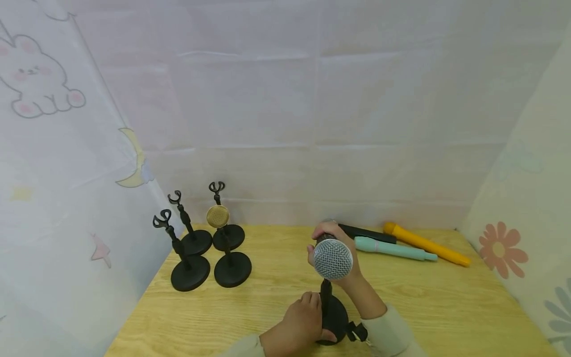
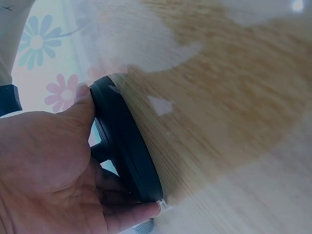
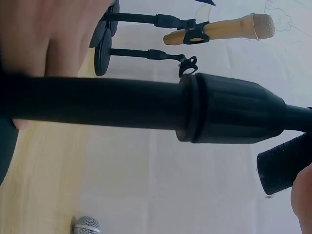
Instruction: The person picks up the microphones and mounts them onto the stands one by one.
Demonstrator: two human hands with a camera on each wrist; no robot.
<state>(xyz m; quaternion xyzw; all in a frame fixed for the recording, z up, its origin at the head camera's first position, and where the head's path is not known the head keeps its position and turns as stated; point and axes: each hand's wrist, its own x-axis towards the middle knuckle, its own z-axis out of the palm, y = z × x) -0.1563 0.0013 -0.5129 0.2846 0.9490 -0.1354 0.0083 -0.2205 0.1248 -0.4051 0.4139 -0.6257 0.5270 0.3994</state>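
Note:
My left hand (image 1: 300,322) grips the round black base (image 2: 129,141) of a desktop microphone stand, thumb on one edge and fingers at the other. The base stands on the table, tilted sideways only by the camera's angle in the left wrist view. From it rises the stand's black pole (image 3: 122,102), with a thicker collar (image 3: 234,109). At the top, my right hand (image 1: 343,243) holds a black microphone whose silver mesh head (image 1: 333,259) faces me. Its dark handle (image 3: 282,163) shows beside the pole's upper end; the clip is mostly hidden.
At the left, a gold microphone (image 1: 218,216) sits in another stand. Around it are more black stands with bare clips, one at the front left (image 1: 189,272). Behind my right hand lie a black microphone (image 1: 370,234), a mint one (image 1: 392,249) and a yellow one (image 1: 426,244).

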